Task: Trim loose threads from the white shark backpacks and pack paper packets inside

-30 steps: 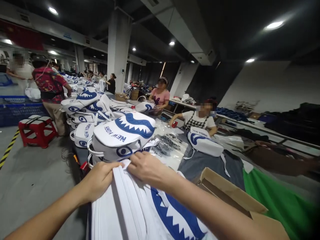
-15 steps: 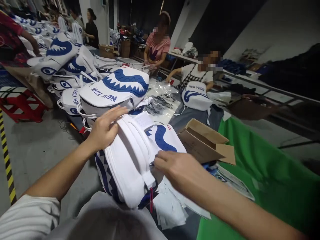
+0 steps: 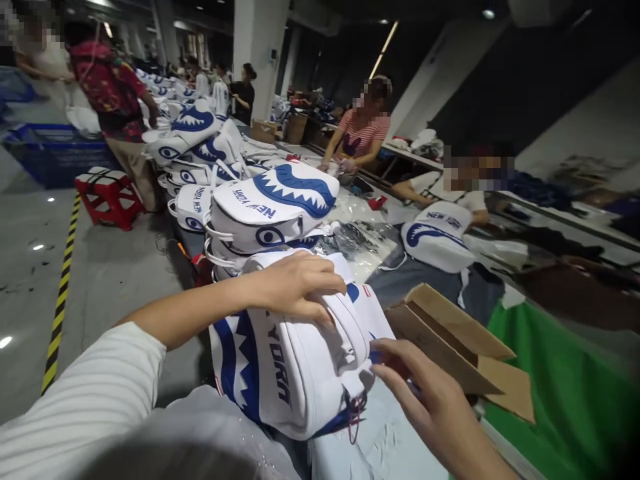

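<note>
A white backpack [image 3: 305, 380] with blue zigzag teeth and dark lettering lies tilted in front of me, its padded straps facing up. My left hand [image 3: 305, 287] is over its upper part, fingers and thumb curled around the strap area. At the bag's right edge is my right hand [image 3: 430, 393], thumb and forefinger apart, their tips by the side seam. A thin red cord [image 3: 355, 420] dangles from the bag's lower corner. Just beyond, similar bags [image 3: 280, 200] are stacked, showing a blue toothed mouth and an eye print.
An open cardboard box [image 3: 450, 340] stands to the right beside green cloth [image 3: 565, 400]. Clear plastic bags [image 3: 370, 240] lie mid-table. One white bag [image 3: 437, 237] sits before a seated co-worker. A red stool [image 3: 110, 200] and blue crate [image 3: 55, 157] stand on the floor at left.
My left hand has shifted from the bag's far left edge onto its straps. The right hand's fingers have parted from their pinch at the bag's side. The bag has turned, showing more lettering.
</note>
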Action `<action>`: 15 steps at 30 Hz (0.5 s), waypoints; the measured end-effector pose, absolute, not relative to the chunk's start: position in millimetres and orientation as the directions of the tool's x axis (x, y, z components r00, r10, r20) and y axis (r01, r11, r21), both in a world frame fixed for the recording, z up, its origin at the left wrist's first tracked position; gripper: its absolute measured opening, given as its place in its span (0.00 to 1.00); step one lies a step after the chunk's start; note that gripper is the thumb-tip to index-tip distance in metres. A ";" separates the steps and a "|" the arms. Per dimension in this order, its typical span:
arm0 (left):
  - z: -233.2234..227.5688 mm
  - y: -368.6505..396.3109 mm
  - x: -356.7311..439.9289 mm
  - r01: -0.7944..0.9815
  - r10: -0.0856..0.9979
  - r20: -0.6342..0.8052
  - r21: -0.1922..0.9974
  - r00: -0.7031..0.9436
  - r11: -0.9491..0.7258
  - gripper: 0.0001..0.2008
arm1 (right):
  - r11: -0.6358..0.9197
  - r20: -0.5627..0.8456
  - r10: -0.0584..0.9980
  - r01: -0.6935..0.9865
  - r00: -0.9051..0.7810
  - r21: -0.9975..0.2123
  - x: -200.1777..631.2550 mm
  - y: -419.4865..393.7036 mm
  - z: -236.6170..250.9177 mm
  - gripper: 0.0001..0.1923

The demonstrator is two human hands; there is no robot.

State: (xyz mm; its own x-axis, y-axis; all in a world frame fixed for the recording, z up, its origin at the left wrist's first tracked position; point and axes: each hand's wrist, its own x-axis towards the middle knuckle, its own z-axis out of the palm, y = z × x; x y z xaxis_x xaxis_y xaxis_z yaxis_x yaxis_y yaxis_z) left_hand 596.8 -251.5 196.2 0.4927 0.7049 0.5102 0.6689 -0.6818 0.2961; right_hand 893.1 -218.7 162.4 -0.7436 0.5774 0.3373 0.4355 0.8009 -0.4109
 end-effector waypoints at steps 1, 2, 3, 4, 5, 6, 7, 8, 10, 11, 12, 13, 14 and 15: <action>200.4 -249.2 593.8 0.646 0.700 0.490 0.310 0.520 -0.697 0.12 | 0.754 0.367 0.641 0.465 -0.674 -0.464 901.5 -218.9 150.2 0.15; 203.6 -246.5 590.4 0.625 0.697 0.479 0.332 0.533 -0.706 0.13 | 0.705 0.374 0.695 0.476 -0.615 -0.527 908.6 -220.7 136.4 0.18; 205.7 -243.4 586.9 0.608 0.700 0.477 0.361 0.532 -0.707 0.14 | 0.649 0.354 0.740 0.467 -0.572 -0.601 914.6 -223.5 121.2 0.19; 206.8 -240.4 583.5 0.596 0.709 0.480 0.392 0.517 -0.701 0.15 | 0.583 0.311 0.779 0.445 -0.545 -0.680 919.7 -227.1 105.0 0.20; 207.1 -237.8 580.2 0.595 0.723 0.493 0.420 0.484 -0.685 0.16 | 0.506 0.252 0.811 0.416 -0.528 -0.755 924.5 -231.0 87.8 0.20; 207.2 -236.0 577.1 0.604 0.739 0.511 0.442 0.439 -0.664 0.18 | 0.419 0.185 0.841 0.394 -0.509 -0.818 929.4 -234.9 70.1 0.21; 207.5 -235.5 574.2 0.616 0.752 0.533 0.456 0.388 -0.642 0.18 | 0.331 0.125 0.870 0.380 -0.476 -0.864 935.0 -238.8 51.7 0.22; 208.6 -236.9 571.5 0.631 0.760 0.556 0.466 0.338 -0.621 0.19 | 0.246 0.071 0.902 0.373 -0.426 -0.894 941.5 -243.3 32.8 0.23; 214.7 -245.7 566.1 0.657 0.767 0.595 0.481 0.241 -0.580 0.21 | 0.072 -0.030 0.958 0.341 -0.285 -0.937 955.7 -255.7 -6.5 0.26; 220.2 -253.1 562.8 0.668 0.768 0.611 0.493 0.190 -0.557 0.22 | -0.019 -0.086 0.974 0.302 -0.210 -0.953 961.8 -264.9 -26.3 0.29; 227.2 -261.9 558.6 0.674 0.767 0.628 0.510 0.134 -0.535 0.22 | -0.111 -0.149 0.979 0.252 -0.140 -0.961 965.6 -276.4 -45.4 0.31; 235.3 -271.6 553.1 0.672 0.759 0.647 0.530 0.074 -0.517 0.23 | -0.200 -0.220 0.972 0.199 -0.081 -0.959 966.0 -289.9 -62.9 0.34; 244.1 -281.7 545.8 0.664 0.754 0.657 0.559 0.012 -0.497 0.23 | -0.278 -0.287 0.957 0.154 -0.036 -0.948 961.6 -304.5 -77.9 0.36; 252.7 -291.7 536.5 0.648 0.751 0.659 0.592 -0.047 -0.479 0.23 | -0.338 -0.341 0.940 0.122 -0.003 -0.933 952.0 -319.0 -89.4 0.37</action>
State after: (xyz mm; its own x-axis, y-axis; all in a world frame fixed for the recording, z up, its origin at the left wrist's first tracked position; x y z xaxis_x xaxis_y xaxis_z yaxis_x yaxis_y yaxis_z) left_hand 536.5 -291.7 252.7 -0.0472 0.7506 0.6591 0.6483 -0.4789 0.5919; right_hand 952.0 -319.0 -89.4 -0.0031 0.9400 -0.3412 0.1221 -0.3383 -0.9331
